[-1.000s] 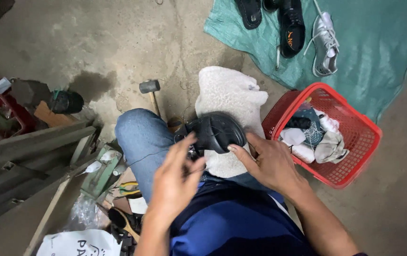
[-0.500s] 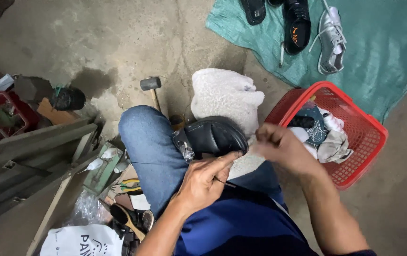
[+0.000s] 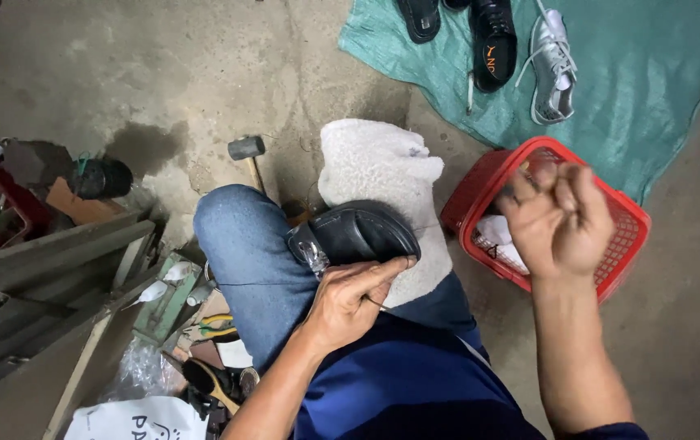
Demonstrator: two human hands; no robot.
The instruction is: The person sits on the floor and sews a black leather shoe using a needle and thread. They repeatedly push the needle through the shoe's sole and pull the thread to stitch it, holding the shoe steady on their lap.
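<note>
My left hand [image 3: 354, 297] presses its fingers on the near edge of the black shoe [image 3: 358, 235] on my lap towel [image 3: 378, 167]. My right hand [image 3: 557, 218] is raised, fingers curled shut, over the red basket [image 3: 623, 253]. Concrete floor [image 3: 122, 73], green tarp [image 3: 651, 73] far right.

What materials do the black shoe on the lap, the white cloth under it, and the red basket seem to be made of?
Black shoe: probably leather or imitation leather, smooth with a soft sheen.
White cloth: looks like thick fleece or terry, with a fuzzy, nubby surface.
Red basket: apparently moulded plastic, with uniform colour and regular lattice walls.
</note>
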